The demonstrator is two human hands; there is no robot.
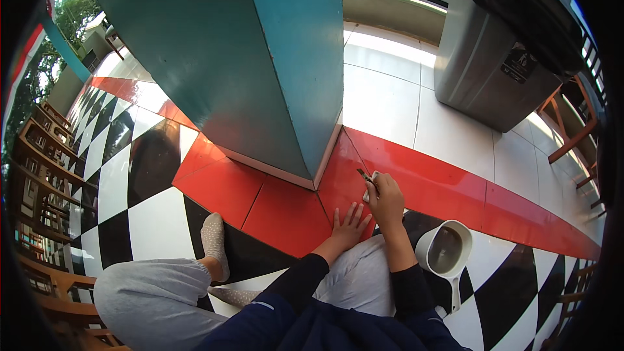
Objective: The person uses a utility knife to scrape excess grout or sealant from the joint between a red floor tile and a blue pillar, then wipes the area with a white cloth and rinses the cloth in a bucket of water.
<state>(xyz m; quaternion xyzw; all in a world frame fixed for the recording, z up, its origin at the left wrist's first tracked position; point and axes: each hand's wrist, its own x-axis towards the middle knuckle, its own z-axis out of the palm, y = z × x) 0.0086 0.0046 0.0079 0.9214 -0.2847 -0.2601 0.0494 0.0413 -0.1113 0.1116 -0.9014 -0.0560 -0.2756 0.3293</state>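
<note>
My right hand [385, 198] grips a small tool [363, 175] with a narrow dark tip and a pale part that is too small to make out. It is held over the red tile border [422, 175], near the corner of the blue-green pillar [292, 91]. My left hand [348, 227] rests below it with fingers spread on the red tiles. A white dipper [444, 247] holding greyish liquid stands on the checkered floor beside my right arm, its handle toward me.
A grey bin [474, 71] with a black lid and liner stands at upper right by a railing, beside a wooden chair [565, 143]. Wooden chairs [42, 162] line the left edge. My bent legs and socked feet [213, 244] are on the checkered floor.
</note>
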